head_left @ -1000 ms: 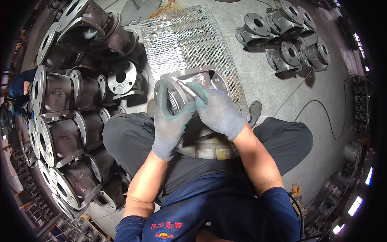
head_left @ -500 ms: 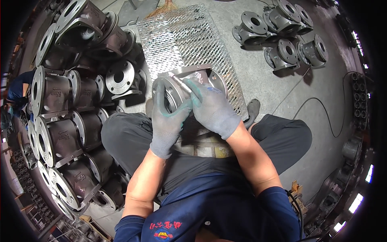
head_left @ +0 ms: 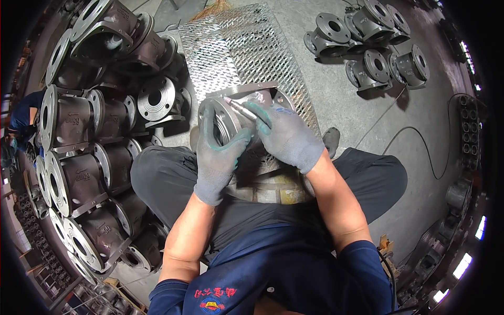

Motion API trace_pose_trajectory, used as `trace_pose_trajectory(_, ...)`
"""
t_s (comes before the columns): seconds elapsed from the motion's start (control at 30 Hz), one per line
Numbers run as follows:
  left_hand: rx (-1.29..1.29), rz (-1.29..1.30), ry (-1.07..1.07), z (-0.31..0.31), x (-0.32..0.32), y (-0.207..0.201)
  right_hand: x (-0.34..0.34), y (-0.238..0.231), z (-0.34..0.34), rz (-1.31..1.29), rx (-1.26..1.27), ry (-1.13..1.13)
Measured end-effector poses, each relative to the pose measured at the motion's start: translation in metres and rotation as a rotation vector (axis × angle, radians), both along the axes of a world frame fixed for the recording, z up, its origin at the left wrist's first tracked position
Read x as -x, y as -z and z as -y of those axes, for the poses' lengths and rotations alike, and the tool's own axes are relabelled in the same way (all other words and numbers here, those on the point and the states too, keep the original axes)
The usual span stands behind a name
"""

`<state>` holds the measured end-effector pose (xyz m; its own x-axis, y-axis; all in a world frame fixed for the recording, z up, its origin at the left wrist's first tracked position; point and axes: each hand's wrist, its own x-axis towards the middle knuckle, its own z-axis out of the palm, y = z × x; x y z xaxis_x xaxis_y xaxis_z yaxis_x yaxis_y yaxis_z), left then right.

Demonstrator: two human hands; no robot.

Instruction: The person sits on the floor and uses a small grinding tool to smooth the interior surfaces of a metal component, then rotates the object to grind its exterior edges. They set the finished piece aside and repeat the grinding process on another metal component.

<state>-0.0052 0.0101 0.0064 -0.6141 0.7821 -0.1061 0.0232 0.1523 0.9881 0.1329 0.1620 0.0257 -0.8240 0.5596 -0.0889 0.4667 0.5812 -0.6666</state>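
Note:
Between my knees lies a grey cast-metal valve body (head_left: 245, 122), its round bolted-hole flange facing left and up. A flat square-edged flange runs along its far side. My left hand (head_left: 220, 147), in a grey glove with green-coated fingers, grips the near-left round flange, with fingers on its face and thumb at the bore. My right hand (head_left: 286, 131), gloved alike, is closed around a slim pen-shaped metal tool (head_left: 242, 109). The tool's pinkish tip is close to the flange's upper edge; whether it touches cannot be made out.
Stacked valve bodies (head_left: 79, 123) rise along my left side. More valve bodies (head_left: 367, 68) stand on the floor at the far right. An expanded-metal grating (head_left: 247, 47) lies ahead, with a straw broom (head_left: 215, 7) beyond. A black cable (head_left: 412, 128) curves over the floor to the right.
My right hand has shifted a little to the right and nearer me, and the tool tip has moved slightly right along the flange edge. My left hand keeps its grip on the valve body.

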Motion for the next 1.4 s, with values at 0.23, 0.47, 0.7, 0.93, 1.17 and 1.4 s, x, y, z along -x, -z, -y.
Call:
trace_pose_trajectory(0.23,0.049,-0.269,0.071,0.000,0.003,0.004,-0.001,-0.013,-0.014,-0.007,-0.074,-0.059)
trace_pose_trajectory(0.47,0.026,-0.526,0.098,-0.002,0.003,-0.006,-0.027,-0.008,-0.025,-0.203,0.058,0.202)
trace_pose_trajectory(0.7,0.134,-0.422,0.338,0.003,-0.002,-0.005,-0.096,0.011,-0.007,-0.298,0.708,0.637)
trace_pose_trajectory(0.93,0.086,-0.619,0.326,-0.003,-0.005,0.006,-0.123,0.029,0.026,-0.325,0.918,0.679)
trace_pose_trajectory(1.17,0.043,-0.566,0.199,-0.004,-0.012,0.010,-0.120,0.037,0.036,-0.153,0.843,0.691)
trace_pose_trajectory(1.4,0.076,-0.099,0.024,0.002,-0.016,0.005,-0.127,0.022,0.040,-0.039,0.885,0.691)
